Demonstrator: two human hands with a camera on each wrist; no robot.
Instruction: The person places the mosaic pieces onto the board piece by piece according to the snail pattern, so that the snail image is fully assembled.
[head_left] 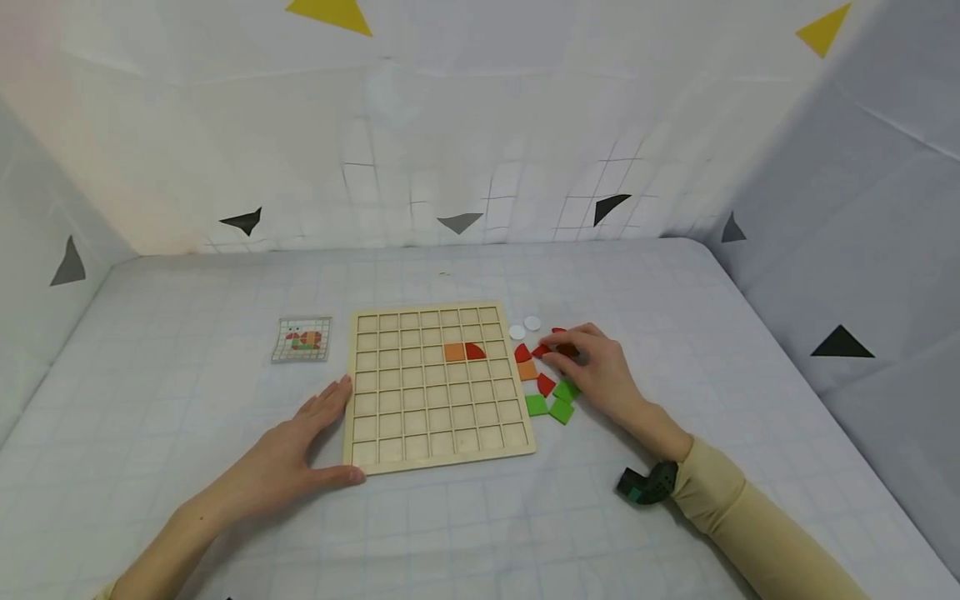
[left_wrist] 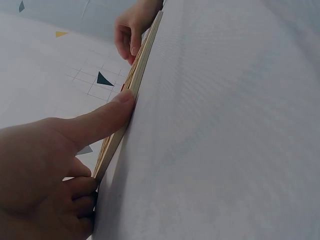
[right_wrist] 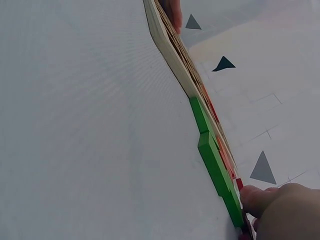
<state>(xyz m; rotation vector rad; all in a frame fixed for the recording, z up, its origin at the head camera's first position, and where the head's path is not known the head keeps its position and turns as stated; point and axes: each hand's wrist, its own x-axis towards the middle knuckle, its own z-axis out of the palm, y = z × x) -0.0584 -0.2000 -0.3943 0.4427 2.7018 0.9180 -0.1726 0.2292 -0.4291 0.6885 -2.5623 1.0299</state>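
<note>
My left hand [head_left: 296, 446] rests at the left side of a wooden grid board [head_left: 442, 461], its thumb on the near corner and its straight fingers along the edge. In the left wrist view, the thumb [left_wrist: 107, 117] lies against the board's rim. On the board, an orange square [head_left: 454, 352] sits beside a red quarter-circle piece [head_left: 475, 352]. To the right of the board, my right hand [head_left: 600, 367] pinches another red quarter-circle piece [head_left: 540, 352] between thumb and index finger. A dark piece [head_left: 567, 350] shows under its curled fingers.
Around the right hand lie green squares [head_left: 536, 405], an orange square [head_left: 528, 370], more red pieces [head_left: 546, 384] and two white discs [head_left: 517, 332]. A small pattern card [head_left: 302, 339] lies left of the board. White cloth walls [head_left: 480, 125] enclose the table.
</note>
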